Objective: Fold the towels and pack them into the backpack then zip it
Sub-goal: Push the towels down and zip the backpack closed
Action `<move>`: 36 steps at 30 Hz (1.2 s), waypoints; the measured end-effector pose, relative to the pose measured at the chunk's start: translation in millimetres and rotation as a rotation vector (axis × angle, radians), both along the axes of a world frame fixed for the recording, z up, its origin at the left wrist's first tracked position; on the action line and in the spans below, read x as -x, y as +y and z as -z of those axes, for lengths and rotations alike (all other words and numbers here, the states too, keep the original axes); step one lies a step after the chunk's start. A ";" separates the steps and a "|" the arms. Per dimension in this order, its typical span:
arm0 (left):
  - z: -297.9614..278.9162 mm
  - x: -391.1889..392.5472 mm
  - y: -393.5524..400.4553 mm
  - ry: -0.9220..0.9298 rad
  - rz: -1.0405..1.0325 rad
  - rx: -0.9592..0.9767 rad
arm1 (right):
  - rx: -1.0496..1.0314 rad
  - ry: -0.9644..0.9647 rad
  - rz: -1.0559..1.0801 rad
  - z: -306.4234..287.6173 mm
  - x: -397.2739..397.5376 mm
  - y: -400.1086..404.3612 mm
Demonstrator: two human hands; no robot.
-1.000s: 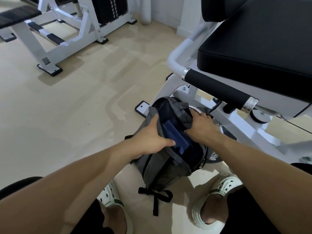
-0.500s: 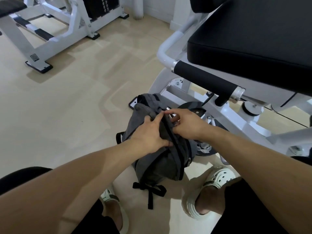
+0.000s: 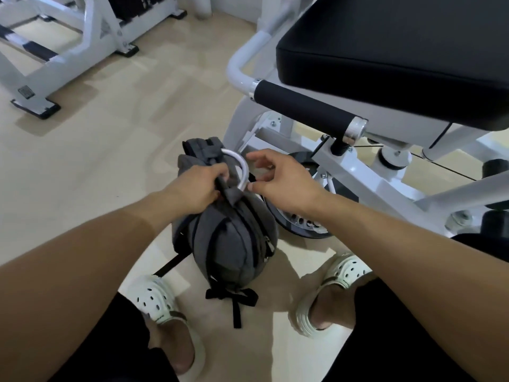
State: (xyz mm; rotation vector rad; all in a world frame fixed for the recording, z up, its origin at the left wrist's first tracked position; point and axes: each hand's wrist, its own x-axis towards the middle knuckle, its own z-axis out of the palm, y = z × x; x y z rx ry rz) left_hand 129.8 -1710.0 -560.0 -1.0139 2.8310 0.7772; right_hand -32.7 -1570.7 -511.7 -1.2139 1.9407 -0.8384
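Observation:
The grey backpack (image 3: 234,244) stands on the floor between my feet, bulging, and its zip line looks closed. No towel shows. My left hand (image 3: 198,188) grips the bunched fabric at the top of the bag. My right hand (image 3: 278,180) hovers just right of the bag's top with its fingers spread and loosely bent. Its thumb tip is at the lower end of a white curved loop (image 3: 242,169) by the bag's top. I cannot tell whether that loop belongs to the bag or to the machine behind it.
A white gym machine with a black seat pad (image 3: 399,51) and a black foam roller (image 3: 305,106) stands close behind and to the right of the bag. Another white machine frame (image 3: 68,51) is at the far left. My feet wear white clogs (image 3: 157,299).
The bag was open with dark blue cloth showing, then its mouth closed. My left hand moved from the bag's side to grip its top. My right hand's fingers have spread.

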 end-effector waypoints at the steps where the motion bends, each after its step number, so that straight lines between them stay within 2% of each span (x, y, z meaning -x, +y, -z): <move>1: 0.4 -4.5 -6.9 -0.002 -0.032 -0.003 | -0.033 0.037 0.034 -1.4 2.6 2.1; 4: -2.8 -18.1 -26.2 -0.016 -0.108 0.041 | -0.200 0.211 -0.005 1.9 10.1 11.0; 7: -11.8 -30.7 -42.3 -0.071 -0.227 0.103 | -0.454 0.336 -0.255 16.6 9.2 19.2; 9: -14.0 -39.3 -51.7 -0.114 -0.296 0.112 | -0.587 0.340 -0.416 26.7 0.8 24.7; 12: -14.8 -44.8 -55.2 -0.126 -0.337 0.095 | -0.616 0.237 -0.509 46.2 -16.8 30.9; 16: -12.7 -36.5 -44.6 -0.101 -0.325 0.072 | -0.558 0.042 -0.325 74.0 -46.9 38.0; 23: -9.7 -33.3 -40.9 -0.059 -0.329 0.031 | -0.518 -0.140 -0.014 100.4 -74.4 42.7; 30: -12.0 -27.8 -33.9 -0.033 -0.327 0.033 | -0.614 -0.667 0.132 94.7 -79.1 34.3; 36: -16.1 -25.8 -27.9 -0.006 -0.301 0.015 | -0.626 -0.739 0.219 101.3 -76.6 33.2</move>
